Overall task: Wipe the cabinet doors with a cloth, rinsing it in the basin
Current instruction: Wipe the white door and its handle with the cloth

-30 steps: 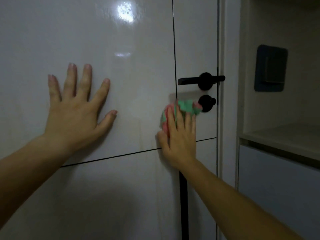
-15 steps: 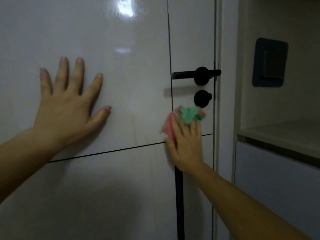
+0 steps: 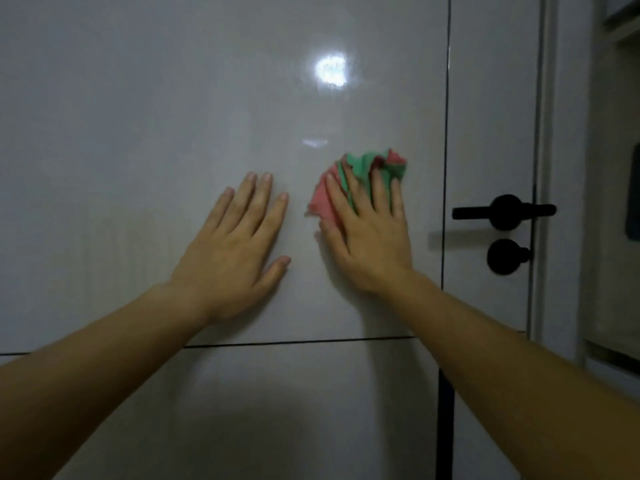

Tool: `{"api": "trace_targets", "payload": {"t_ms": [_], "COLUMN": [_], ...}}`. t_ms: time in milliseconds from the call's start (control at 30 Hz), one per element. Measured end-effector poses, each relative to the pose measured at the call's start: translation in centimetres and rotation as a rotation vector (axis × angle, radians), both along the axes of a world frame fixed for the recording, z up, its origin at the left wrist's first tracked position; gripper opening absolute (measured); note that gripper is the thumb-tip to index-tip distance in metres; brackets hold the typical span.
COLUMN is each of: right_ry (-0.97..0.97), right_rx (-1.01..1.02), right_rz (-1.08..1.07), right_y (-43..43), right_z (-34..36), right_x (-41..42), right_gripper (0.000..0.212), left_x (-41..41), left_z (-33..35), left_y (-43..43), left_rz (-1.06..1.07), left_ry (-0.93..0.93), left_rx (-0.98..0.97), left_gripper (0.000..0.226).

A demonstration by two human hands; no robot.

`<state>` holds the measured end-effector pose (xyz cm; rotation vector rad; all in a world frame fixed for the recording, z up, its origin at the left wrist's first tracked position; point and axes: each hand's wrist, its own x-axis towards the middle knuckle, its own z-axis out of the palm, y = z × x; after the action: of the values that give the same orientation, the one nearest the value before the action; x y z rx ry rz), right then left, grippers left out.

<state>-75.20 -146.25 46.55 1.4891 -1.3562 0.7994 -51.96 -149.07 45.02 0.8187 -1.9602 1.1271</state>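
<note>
A glossy white cabinet door (image 3: 173, 133) fills most of the view. My right hand (image 3: 369, 237) presses a crumpled pink and green cloth (image 3: 363, 168) flat against the door, left of the vertical seam. The cloth sticks out above and left of my fingers. My left hand (image 3: 235, 251) lies flat on the same panel just left of the cloth, fingers apart, holding nothing. No basin is in view.
A black lever handle (image 3: 504, 212) and a round black knob (image 3: 506, 257) sit on the narrow panel to the right. A horizontal seam (image 3: 294, 342) runs below my hands. At the far right edge is an open shelf niche (image 3: 613, 237).
My right hand has slid the cloth up and left, from beside the knob onto the wide panel. The view has shifted left, so the handle now sits further right. My left hand stays flat.
</note>
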Motion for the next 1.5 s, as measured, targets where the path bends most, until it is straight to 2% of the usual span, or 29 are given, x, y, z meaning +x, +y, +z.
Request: {"api": "trace_targets", "payload": {"t_ms": [33,100,200,267,333,400,500,567,633,800,900,967,1067,1133,1267,1367,1433,1500], "right_ry": [-0.004,0.099,0.394,0.525,0.592,0.541,0.259,0.158,0.183,0.517,0.623,0.535,0.246,0.245,0.519,0.645,0.616,0.407], "right_rx": [-0.007,0.024,0.177,0.227,0.246,0.185,0.035,-0.026,-0.029,0.092,0.122,0.073,-0.033,-0.047,0.038,0.090,0.057,-0.014], "right_rz": [-0.004,0.018,0.030,0.029,0.028,0.014,-0.024,-0.050,-0.056,0.014,0.013,0.002,-0.014,-0.004,0.075,0.072,0.034,0.019], "right_y": [-0.2,0.0,1.1,1.8,1.5,1.2,0.2,-0.4,-0.5,0.4,0.3,-0.5,-1.5,-1.9,-1.4,-1.3,-1.9,-3.0], "right_z": [1.2,-0.8,-10.2,-14.2,-13.0,-8.5,0.5,4.0,3.8,-3.5,-2.3,1.1,4.5,3.2,-3.5,-3.5,-0.2,3.7], "right_x": [0.4,0.6,-0.9,-2.4,-3.2,-3.1,-1.1,0.2,0.7,0.1,-0.1,1.2,5.1,6.6,6.5,6.2,7.4,10.4], "right_gripper": [0.069,0.071,0.075,0.073,0.069,0.067,0.068,0.067,0.067,0.070,0.064,0.062,0.063,0.065,0.065,0.063,0.064,0.066], "left_x": [0.5,1.0,1.0,1.1,1.3,1.3,1.3,1.5,1.8,2.4,2.9,3.0,3.8,5.3,10.1,13.9,16.1,18.0], "left_z": [-0.3,-0.9,-1.5,-1.5,-1.3,-1.3,-1.3,-1.2,-1.2,-1.0,-0.8,-0.3,0.2,0.1,-1.2,-2.3,-3.7,-5.6], "left_y": [-0.2,-0.6,-1.0,-1.0,-1.0,-1.0,-1.0,-1.1,-1.2,-1.0,-0.7,-0.3,0.3,0.4,-0.7,-1.4,-1.8,-2.3], "left_rz": [0.018,0.048,0.073,0.075,0.065,0.055,0.040,0.022,0.002,-0.003,-0.050,-0.109,-0.245,-0.310,-0.179,-0.026,0.078,0.154], "left_ry": [0.015,0.033,0.034,0.026,0.024,0.033,0.049,0.057,0.047,0.032,0.042,0.073,0.108,0.131,0.263,0.410,0.487,0.517], "left_rx": [-0.014,-0.001,0.029,0.029,0.033,0.028,0.023,0.008,0.001,0.034,0.081,0.143,0.276,0.292,0.159,0.145,0.174,0.219], "left_gripper": [0.080,0.077,0.076,0.075,0.074,0.072,0.072,0.073,0.073,0.071,0.068,0.070,0.077,0.078,0.073,0.072,0.073,0.074]}}
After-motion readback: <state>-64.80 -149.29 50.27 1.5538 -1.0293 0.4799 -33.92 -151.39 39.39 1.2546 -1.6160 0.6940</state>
